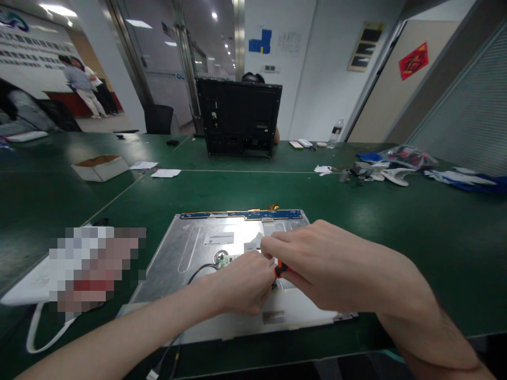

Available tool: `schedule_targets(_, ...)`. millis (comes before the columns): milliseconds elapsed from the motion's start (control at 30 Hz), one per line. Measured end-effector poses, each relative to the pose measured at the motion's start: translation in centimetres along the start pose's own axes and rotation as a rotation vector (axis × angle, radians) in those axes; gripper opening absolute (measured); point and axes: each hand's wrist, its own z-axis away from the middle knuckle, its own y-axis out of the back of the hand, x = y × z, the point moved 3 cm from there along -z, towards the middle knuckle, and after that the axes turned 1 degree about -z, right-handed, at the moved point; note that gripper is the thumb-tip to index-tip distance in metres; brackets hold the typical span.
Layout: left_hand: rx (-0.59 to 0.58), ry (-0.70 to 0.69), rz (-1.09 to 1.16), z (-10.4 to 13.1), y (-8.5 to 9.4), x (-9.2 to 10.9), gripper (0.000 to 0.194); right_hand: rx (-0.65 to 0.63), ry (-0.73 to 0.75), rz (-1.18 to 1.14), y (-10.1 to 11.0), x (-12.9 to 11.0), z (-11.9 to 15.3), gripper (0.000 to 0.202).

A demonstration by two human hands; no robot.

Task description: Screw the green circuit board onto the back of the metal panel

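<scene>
In the head view a flat display panel (166, 258) lies metal back up in front of me, with a blue circuit strip (241, 215) along its far edge. My right hand (328, 264) is closed over the panel around an orange-and-black tool handle (281, 268); the tool's tip is hidden. Pressed close beside it, my left hand (249, 282) is curled shut near the panel's middle, and whatever its fingers grip is out of sight. A small green circuit board (229, 259) shows just behind my left hand. From it a black cable (198, 272) runs toward the near edge.
A pixelated item and a white object (29, 282) with a strap lie left on the green table (222, 190). A box (101, 168) and papers (166, 173) sit beyond. Opposite, a person is behind an upright black screen housing (240, 119). Bags and parts (396, 163) lie right.
</scene>
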Motion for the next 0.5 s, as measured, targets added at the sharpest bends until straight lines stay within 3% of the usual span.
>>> schedule_targets(233,-0.009,0.000,-0.045,-0.03,0.01,0.07,0.001,0.015,-0.081,0.073,-0.10,0.36,-0.40,0.012)
schedule_targets(500,-0.022,0.005,-0.020,0.05,-0.29,-0.18,0.002,-0.005,-0.018,0.013,0.03,0.13,0.04,0.020)
